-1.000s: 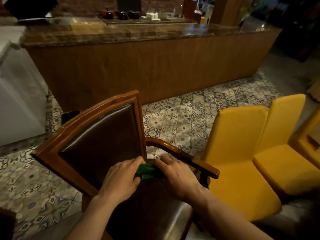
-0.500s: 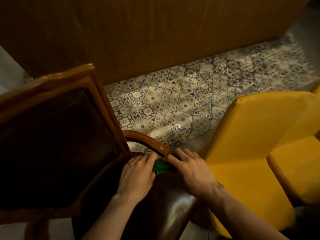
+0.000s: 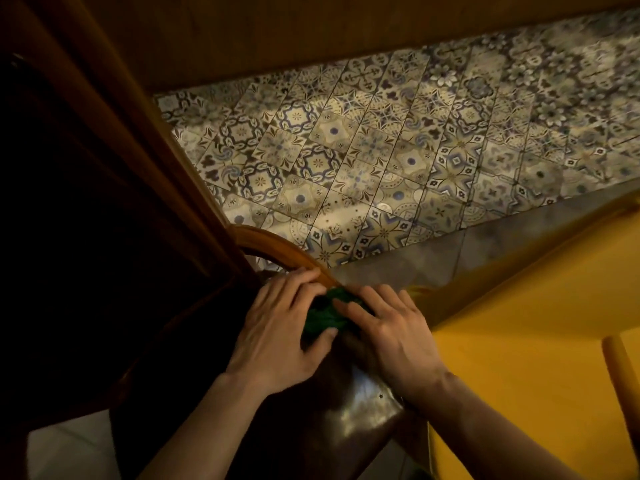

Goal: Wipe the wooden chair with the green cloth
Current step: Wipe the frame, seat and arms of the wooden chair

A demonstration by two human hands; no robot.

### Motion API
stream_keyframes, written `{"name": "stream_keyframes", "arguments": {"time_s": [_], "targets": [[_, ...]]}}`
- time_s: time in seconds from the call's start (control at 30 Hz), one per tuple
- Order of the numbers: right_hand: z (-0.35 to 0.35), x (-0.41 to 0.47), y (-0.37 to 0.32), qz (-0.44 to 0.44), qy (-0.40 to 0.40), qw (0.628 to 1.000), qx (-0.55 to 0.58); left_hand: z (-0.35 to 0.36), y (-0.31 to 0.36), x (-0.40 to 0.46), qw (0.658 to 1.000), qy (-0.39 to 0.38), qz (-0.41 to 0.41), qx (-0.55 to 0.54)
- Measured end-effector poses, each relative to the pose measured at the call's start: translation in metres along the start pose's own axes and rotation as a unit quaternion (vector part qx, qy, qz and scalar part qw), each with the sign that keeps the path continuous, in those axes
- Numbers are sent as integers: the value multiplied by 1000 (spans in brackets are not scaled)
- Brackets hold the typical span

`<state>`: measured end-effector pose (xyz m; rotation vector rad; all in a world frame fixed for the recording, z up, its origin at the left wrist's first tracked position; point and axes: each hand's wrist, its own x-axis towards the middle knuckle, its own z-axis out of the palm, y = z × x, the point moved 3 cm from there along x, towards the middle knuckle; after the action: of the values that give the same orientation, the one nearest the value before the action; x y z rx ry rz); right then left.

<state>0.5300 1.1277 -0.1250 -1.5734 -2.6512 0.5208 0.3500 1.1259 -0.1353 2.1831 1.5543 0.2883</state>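
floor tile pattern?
Ornate floral-geometric patterned tiles, blue and cream; head view.

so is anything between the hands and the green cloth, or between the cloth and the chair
Nothing visible. The left hand and right hand both lie directly on the green cloth, which is bunched on the wooden chair where the armrest meets the seat.

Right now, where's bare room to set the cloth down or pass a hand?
Free: glossy seat corner below both wrists; yellow chair seat to the right. Crowded: left hand and right hand press the green cloth beside the wooden armrest.
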Motion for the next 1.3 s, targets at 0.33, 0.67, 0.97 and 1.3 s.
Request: {"name": "stream_keyframes", "arguments": {"time_s": [0.33, 0.67, 0.97, 1.3], "targets": [[6, 2, 0, -18, -3, 999, 33, 1, -46, 74, 993, -38, -46, 105], [16, 52, -10, -8, 22, 989, 145, 0, -70, 82, 1000, 0, -20, -10], [10, 93, -20, -22, 35, 992, 123, -7, -73, 87, 987, -15, -67, -142], [-44, 57, 36, 166, 239, 948, 127, -33, -52, 75, 968, 65, -125, -206]]}}
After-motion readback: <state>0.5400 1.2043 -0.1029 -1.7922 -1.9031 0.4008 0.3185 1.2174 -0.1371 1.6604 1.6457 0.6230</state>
